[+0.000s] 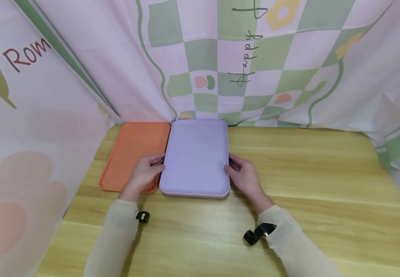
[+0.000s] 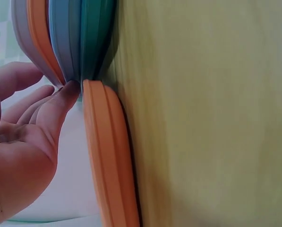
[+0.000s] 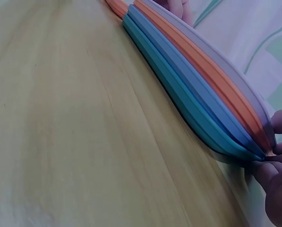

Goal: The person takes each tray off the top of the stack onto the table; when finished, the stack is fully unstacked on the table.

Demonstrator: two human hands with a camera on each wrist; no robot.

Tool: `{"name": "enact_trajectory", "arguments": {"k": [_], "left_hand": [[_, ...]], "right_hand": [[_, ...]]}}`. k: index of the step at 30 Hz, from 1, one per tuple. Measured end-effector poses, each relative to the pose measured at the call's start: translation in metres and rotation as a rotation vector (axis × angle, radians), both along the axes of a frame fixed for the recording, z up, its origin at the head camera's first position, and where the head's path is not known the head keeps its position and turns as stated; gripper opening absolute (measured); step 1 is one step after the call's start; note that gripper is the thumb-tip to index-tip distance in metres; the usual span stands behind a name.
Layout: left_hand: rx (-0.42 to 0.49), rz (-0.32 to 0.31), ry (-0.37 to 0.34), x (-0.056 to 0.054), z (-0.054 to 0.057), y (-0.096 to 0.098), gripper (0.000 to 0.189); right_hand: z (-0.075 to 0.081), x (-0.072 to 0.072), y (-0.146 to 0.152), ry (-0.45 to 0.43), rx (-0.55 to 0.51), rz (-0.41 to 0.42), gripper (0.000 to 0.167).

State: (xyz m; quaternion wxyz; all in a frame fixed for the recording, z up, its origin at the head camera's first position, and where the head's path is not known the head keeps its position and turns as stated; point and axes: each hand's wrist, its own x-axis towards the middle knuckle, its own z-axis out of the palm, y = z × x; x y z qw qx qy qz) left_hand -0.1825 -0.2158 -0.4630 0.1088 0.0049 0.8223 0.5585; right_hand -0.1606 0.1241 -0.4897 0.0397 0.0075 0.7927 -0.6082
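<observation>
A stack of rectangular trays stands on the table, the lilac tray point(image 1: 196, 154) on top. Below it, the right wrist view shows an orange tray point(image 3: 211, 75), a blue tray point(image 3: 192, 90) and, lowest, a teal tray point(image 3: 178, 94). My left hand point(image 1: 144, 171) grips the stack's left side, thumb and fingers at the rims. On the opposite side my right hand point(image 1: 246, 175) grips the edges likewise. Which rims the fingertips hold is partly hidden. Another orange tray point(image 1: 144, 138) lies flat at the left, close beside the stack, partly under my left forearm and hand.
The wooden table point(image 1: 307, 184) extends to the right and toward me. Behind it hangs a patterned curtain point(image 1: 203, 57), close to the trays' far edges. Another curtain point(image 1: 30, 127) borders the left side. Black straps with small devices sit on both wrists.
</observation>
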Motion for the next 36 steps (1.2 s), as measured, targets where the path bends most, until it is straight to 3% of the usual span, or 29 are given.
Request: {"name": "enact_trajectory", "arguments": {"k": [8, 15, 22, 31, 36], "left_hand": [[-0.007, 0.026, 0.03, 0.001, -0.001, -0.01, 0.05], [-0.015, 0.01, 0.05, 0.002, -0.003, -0.019, 0.05], [-0.062, -0.015, 0.004, 0.004, -0.003, -0.022, 0.048], [-0.098, -0.028, -0.047, 0.005, -0.004, -0.027, 0.046], [-0.054, -0.062, -0.066, 0.002, -0.009, -0.028, 0.05]], "right_hand": [[0.0, -0.001, -0.012, 0.031, 0.007, 0.001, 0.052], [0.0, -0.001, -0.02, 0.024, -0.01, 0.0, 0.053], [-0.002, 0.001, -0.022, 0.002, -0.005, -0.013, 0.056], [0.002, 0.005, -0.025, 0.059, 0.174, -0.06, 0.051], [0.003, 0.008, -0.027, 0.092, 0.216, -0.093, 0.05]]}}
